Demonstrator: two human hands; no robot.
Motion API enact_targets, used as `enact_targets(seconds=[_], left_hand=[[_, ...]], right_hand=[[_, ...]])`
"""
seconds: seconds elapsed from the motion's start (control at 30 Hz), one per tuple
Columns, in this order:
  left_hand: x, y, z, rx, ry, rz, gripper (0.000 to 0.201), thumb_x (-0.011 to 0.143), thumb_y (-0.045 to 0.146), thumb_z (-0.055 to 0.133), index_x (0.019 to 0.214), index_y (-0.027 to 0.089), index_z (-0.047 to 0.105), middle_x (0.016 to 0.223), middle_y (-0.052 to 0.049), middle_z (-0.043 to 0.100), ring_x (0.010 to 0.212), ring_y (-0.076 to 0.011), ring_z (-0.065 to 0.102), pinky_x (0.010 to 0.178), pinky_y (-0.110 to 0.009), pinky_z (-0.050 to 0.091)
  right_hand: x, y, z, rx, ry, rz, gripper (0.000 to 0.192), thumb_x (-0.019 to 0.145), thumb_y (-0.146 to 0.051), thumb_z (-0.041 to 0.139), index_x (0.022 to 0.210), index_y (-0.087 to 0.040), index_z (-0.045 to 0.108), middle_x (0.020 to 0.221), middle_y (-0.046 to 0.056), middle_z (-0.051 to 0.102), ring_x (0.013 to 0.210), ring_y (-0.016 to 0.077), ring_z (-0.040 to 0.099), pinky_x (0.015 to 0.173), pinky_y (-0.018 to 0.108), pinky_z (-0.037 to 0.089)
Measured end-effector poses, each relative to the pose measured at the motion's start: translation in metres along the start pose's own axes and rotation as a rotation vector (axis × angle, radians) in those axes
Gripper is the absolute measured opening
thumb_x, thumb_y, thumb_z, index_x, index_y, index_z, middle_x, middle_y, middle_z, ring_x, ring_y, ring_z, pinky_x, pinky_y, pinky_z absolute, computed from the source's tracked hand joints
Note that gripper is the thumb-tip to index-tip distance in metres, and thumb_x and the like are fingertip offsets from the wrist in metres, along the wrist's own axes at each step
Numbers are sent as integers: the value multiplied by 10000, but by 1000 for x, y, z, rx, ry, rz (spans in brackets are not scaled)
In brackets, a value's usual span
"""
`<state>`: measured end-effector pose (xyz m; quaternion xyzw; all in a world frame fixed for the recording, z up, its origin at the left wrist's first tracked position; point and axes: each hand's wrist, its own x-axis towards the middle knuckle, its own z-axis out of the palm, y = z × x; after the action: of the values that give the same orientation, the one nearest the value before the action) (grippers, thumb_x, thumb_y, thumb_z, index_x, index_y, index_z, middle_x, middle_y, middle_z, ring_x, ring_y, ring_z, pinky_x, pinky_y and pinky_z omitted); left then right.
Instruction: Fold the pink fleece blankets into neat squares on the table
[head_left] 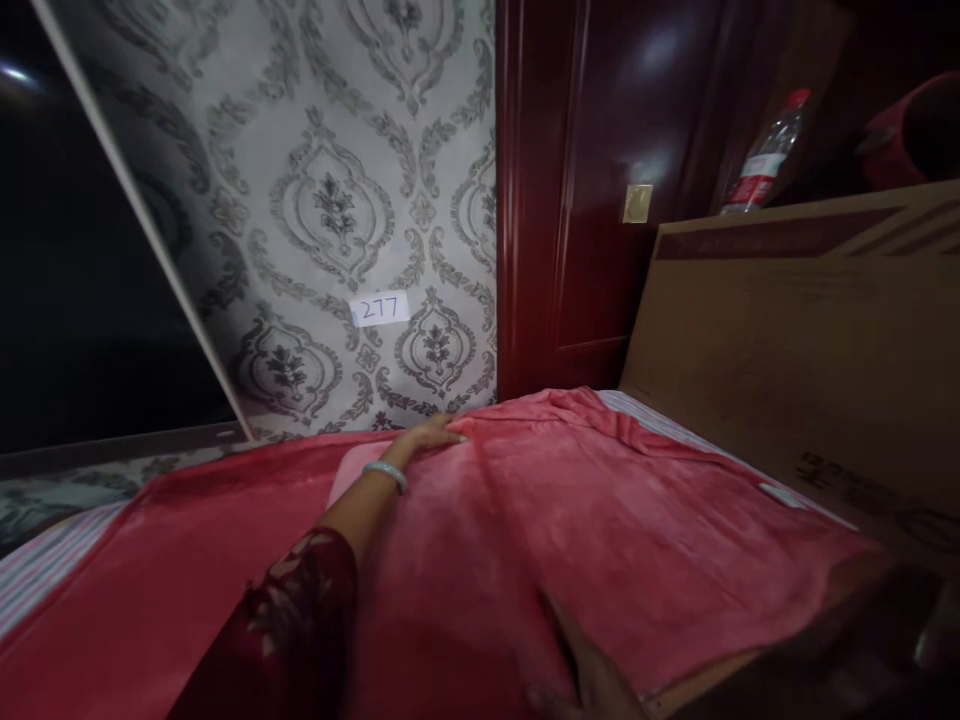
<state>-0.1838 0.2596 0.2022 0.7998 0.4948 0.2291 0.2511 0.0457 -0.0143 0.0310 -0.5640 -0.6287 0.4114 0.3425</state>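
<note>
You are smoothing one red blanket [600,520] across the bed, your left hand [429,437] lying flat with fingers stretched, pressing its far edge by the patterned wall [337,200]. Your right hand [592,675] is resting near the front edge, too dark to tell how its fingers are set. Next probably calls for flattening the rumpled far corner; one water bottle [766,155] and one paper label [379,308] are showing.

A bedroom in a home: a bed [45,560] with striped sheet lies under a pink fleece blanket [600,520], against damask-patterned wallpaper [337,200] bearing a label reading "277" [380,308]. At right stand a dark red wooden door [600,200] and a cardboard box [810,340].
</note>
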Motion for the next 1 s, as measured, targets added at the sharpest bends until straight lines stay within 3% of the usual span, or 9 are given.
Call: enact_targets(seconds=[0.17, 0.33, 0.4, 0.47, 0.6, 0.67, 0.83, 0.9, 1.0], left_hand=[[-53, 40, -72, -34, 165, 47, 437, 614, 460, 715, 910, 143, 663, 939, -60, 677, 949, -251, 608, 846, -337, 497], [-152, 78, -165, -203, 525, 180, 484, 637, 424, 747, 1029, 162, 642, 918, -21, 657, 844, -171, 609, 799, -293, 510], [-191, 88, -192, -284, 648, 244, 538, 625, 372, 777, 1103, 170, 636, 956, -16, 663, 841, -146, 606, 804, -270, 502], [-221, 90, -206, -323, 655, 225, 576, 629, 344, 786, 1154, 169, 628, 966, -21, 670, 829, -134, 604, 789, -264, 499], [-250, 73, -205, -256, 551, -33, 470, 578, 387, 799, 950, 140, 653, 735, -10, 623, 622, -129, 545, 569, -254, 466], [-256, 64, -201, -190, 594, -61, 427, 568, 401, 788, 876, 149, 635, 676, 12, 574, 556, -114, 485, 502, -238, 416], [-294, 56, -197, 31, 840, 66, 397, 696, 375, 678, 1035, 180, 607, 852, -23, 623, 745, -176, 570, 623, -280, 490], [-321, 41, -185, 176, 862, 80, 418, 736, 358, 637, 1118, 195, 588, 943, -40, 637, 862, -208, 590, 741, -327, 520], [-369, -9, -135, 387, 778, 106, 387, 779, 332, 572, 1142, 199, 582, 1006, -66, 633, 962, -243, 590, 879, -399, 510]], right_hand=[[-2, -23, -6, 143, -5, -73, 909, 662, -441, 639, 1474, -83, 443, 1428, 167, 534, 1311, 330, 510, 1112, 462, 395], [-14, -118, -69, 80, 46, -234, 639, 630, -403, 683, 1230, -182, 689, 1184, 114, 707, 1079, 353, 651, 921, 482, 545], [-12, -159, -101, 45, 103, -361, 568, 637, -365, 698, 1185, -215, 712, 1182, 87, 709, 1071, 339, 656, 892, 447, 559], [-1, -192, -124, 15, 175, -484, 539, 643, -319, 693, 1173, -227, 712, 1197, 57, 701, 1104, 319, 644, 928, 420, 541], [54, -226, -132, -142, 190, -505, 499, 627, -207, 617, 1112, -176, 728, 1069, 46, 737, 1012, 287, 676, 941, 394, 521], [83, -237, -128, -196, 211, -525, 510, 616, -167, 577, 1104, -142, 723, 1040, 61, 740, 980, 273, 681, 928, 381, 519], [86, -258, -129, -483, 477, -985, 556, 707, -180, 557, 1257, -181, 634, 1131, 90, 687, 1051, 288, 622, 949, 451, 479], [62, -243, -123, -664, 555, -1125, 570, 764, -188, 548, 1334, -193, 570, 1143, 113, 659, 1047, 307, 596, 921, 486, 468], [24, -177, -91, -809, 561, -1226, 566, 827, -152, 532, 1389, -212, 502, 1130, 123, 644, 1026, 300, 584, 877, 465, 467]])
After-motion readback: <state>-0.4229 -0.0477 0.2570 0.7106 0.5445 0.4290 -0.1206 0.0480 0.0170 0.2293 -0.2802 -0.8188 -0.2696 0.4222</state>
